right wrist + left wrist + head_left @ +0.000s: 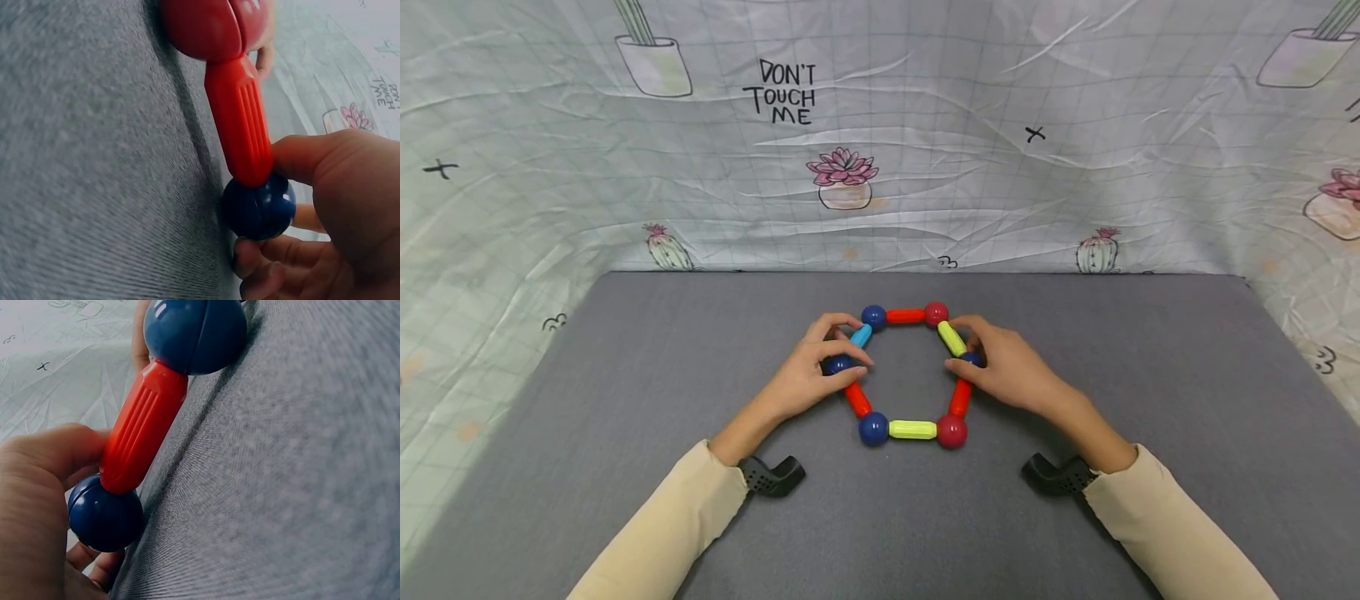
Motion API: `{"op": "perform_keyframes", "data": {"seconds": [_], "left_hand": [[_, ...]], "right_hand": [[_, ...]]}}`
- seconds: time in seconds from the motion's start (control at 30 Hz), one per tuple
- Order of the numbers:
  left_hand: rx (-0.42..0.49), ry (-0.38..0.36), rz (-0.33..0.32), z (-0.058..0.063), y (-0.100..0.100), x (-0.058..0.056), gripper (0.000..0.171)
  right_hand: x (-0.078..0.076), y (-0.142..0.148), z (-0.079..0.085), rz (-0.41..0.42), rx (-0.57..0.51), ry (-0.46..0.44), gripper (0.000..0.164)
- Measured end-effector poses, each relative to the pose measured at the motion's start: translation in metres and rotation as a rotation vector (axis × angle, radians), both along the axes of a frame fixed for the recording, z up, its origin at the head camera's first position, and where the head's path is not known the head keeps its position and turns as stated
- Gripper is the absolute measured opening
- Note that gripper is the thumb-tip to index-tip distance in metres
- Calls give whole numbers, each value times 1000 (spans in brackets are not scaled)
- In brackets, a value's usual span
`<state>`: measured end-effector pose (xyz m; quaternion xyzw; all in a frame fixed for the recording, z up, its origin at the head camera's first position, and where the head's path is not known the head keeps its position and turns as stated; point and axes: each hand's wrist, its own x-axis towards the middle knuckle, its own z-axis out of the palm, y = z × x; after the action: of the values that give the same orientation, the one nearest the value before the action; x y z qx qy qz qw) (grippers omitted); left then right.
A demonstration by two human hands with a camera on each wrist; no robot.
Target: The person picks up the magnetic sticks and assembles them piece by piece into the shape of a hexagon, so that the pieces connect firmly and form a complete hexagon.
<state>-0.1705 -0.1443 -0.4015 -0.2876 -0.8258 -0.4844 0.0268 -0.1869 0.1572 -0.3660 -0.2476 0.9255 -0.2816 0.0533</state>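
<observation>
A closed ring of toy balls and rods lies on the table. My left hand (pixel 805 371) holds the blue ball (pixel 106 515) at the ring's left corner, thumb on one side and fingers on the other. A light blue rod (pixel 861 336) and a red rod (pixel 144 428) join there. At the right corner, my right hand (pixel 1015 367) grips another blue ball (pixel 259 207) between thumb and fingers, where a yellow rod (pixel 952 338) meets a red rod (pixel 239 122). Along the near side, a yellow rod (pixel 912 430) links a blue ball (pixel 874 428) to a red ball (pixel 952 431).
The ring's far side has a red rod (pixel 906 316) between a blue ball (pixel 874 317) and a red ball (pixel 936 314). Grey cloth covers the table (pixel 910 525). A patterned white sheet (pixel 925 167) hangs behind it. Both wrists wear black straps with camera mounts.
</observation>
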Motion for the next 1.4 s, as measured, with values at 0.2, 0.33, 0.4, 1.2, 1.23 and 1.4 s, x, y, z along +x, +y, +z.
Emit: {"op": "perform_keyframes", "data": {"seconds": [0.2,0.33,0.4,1.2,1.23,1.4], "left_hand": [[-32,34,7,-1,0,0,5],[-20,27,19,-1,1,1,5],[-15,26,20,0,2,1,5],[-3,-24,56,0,1,1,6],[-6,-27,61,0,1,1,7],[-7,-40,81,-1,1,0,6]], "right_hand": [[3,-3,1,-41,16,6,54],[3,-3,1,-50,32,14,54],[3,-2,2,-54,43,16,53],[1,0,2,-75,69,-5,48],[1,0,2,-68,59,-2,48],[2,-1,0,-40,26,11,48]]}}
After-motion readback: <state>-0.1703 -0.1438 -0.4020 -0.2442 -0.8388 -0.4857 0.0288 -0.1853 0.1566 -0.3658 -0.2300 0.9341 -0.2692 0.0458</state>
